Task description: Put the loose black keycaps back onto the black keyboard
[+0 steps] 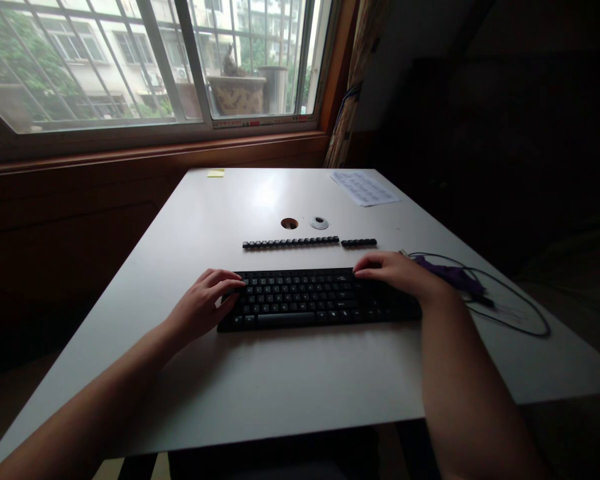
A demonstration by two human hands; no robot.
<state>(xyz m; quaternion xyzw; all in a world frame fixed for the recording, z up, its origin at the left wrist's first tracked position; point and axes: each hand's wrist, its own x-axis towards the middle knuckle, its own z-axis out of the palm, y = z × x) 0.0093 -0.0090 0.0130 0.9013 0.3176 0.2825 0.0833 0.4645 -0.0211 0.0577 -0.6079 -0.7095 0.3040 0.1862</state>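
A black keyboard [290, 300] was flanked by two bare hands on a white tabletop [300, 380], its left end met by the left hand [211, 297], its right section partly covered by the right hand [395, 270]. Beyond it, a long row of black keycaps [290, 243] and a shorter row [359, 242] were lined up. A dark cable [523, 297] and a purple cloth [447, 275] were seen at right, printed paper [365, 188] farther back.

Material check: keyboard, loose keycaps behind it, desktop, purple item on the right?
Keyboard: likely black plastic, mostly matte; spacebar shows a faint sheen.
Loose keycaps: probably matching plastic; same dark color, small highlights.
Desktop: smooth white, semi-gloss; bright glare suggests laminate, though paint is possible.
Purple item: perhaps fabric; limp, dull, too dark to confirm.
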